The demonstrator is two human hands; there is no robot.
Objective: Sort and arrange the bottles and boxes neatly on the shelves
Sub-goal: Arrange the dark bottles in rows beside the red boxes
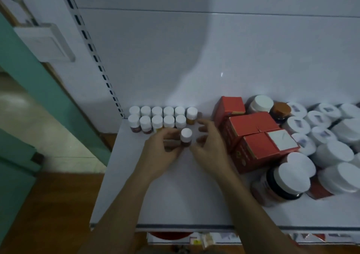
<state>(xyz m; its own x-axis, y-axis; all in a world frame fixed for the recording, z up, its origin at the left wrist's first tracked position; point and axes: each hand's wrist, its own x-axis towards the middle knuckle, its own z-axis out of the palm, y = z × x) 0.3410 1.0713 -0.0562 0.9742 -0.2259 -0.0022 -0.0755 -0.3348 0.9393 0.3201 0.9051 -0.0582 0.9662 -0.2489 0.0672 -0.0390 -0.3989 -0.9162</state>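
Two forearms [120,205] come up from the bottom edge, over the front lip of a white shelf [175,201]. The left hand [162,150] and right hand [211,146] flank a small bottle [186,138].

That small bottle has a round white cap and a dark brown body. It stands upright on the shelf, long axis vertical and cap up, just in front of the rows. The left hand's fingers curl in against its left side; motion blur hides whether they pinch it, so I cannot tell. The right hand is spread, fingers apart and loosely bent, just to the right of the bottle and apparently clear of it.

Behind, two rows of little bottles [157,117] of the same kind stand upright against the white back panel [214,58], six at the back and five in front. The spot at the right end of the front row is bare, just behind the lone bottle.

Bare shelf lies between the hands and the front lip, and runs left to the shelf's side edge, beyond which a wooden floor [54,205] shows below. A slotted upright [93,51] rises at the back left corner. On the right the room is closed off by stacked red boxes [253,134] near the right hand, and beyond them by crowded white-lidded jars [331,152], one tilted jar [282,181] near the front.
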